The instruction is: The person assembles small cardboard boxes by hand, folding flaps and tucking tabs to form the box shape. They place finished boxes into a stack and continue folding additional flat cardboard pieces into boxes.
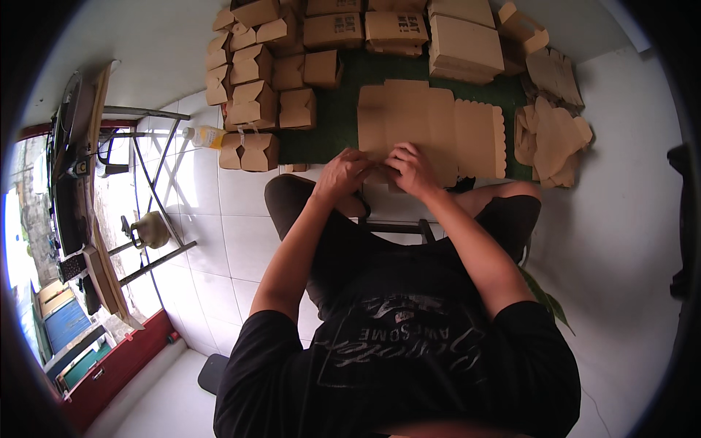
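A flat brown cardboard box blank (438,120) with a scalloped right edge lies at the near side of the green table top (343,135). My left hand (343,175) pinches its near left corner with bent fingers. Close beside it, my right hand (412,171) has its fingers curled on the same near edge. The fingertips of both hands almost meet there, and the cardboard between them is partly hidden.
Folded small boxes (252,106) are stacked at the left. Printed boxes (332,31) and a tall pile of flat cardboard (466,47) stand at the back. Loose cardboard pieces (551,139) lie right. A bottle of yellow liquid (207,137) is beyond the table's left edge.
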A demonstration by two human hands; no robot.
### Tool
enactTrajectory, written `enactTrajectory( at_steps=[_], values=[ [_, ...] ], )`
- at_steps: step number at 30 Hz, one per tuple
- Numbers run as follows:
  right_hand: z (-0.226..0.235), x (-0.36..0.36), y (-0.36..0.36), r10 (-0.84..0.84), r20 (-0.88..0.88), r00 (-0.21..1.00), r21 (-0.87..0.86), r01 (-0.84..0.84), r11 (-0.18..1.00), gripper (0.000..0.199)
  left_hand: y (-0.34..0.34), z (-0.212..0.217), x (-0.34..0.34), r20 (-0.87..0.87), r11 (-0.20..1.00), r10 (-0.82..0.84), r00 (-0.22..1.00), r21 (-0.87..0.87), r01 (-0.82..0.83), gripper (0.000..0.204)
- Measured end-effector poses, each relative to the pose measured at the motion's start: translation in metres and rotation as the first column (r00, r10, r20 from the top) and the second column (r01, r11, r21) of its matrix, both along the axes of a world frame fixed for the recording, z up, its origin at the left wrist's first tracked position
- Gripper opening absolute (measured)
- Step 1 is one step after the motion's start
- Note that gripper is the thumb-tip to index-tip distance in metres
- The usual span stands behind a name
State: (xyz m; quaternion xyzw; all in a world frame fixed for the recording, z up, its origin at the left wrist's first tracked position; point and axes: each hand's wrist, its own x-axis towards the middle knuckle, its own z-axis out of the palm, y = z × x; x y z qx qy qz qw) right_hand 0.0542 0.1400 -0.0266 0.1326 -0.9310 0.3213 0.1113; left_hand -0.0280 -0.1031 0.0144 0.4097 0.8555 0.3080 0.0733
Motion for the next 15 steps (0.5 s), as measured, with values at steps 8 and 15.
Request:
enactTrajectory(
  at_steps=[8,15],
  values=[
    [0.003,-0.004,-0.003,-0.040,0.019,0.999,-0.018,0.040,0.999,0.015,-0.002,-0.011,-0.001,0.123,0.979,0.130,0.984,0.143,-0.147,0.021],
    [-0.004,-0.008,-0.014,-0.191,0.101,0.976,-0.080,0.200,0.977,0.044,0.005,-0.023,-0.006,0.210,0.957,0.270,0.940,0.044,-0.285,0.029]
  ],
)
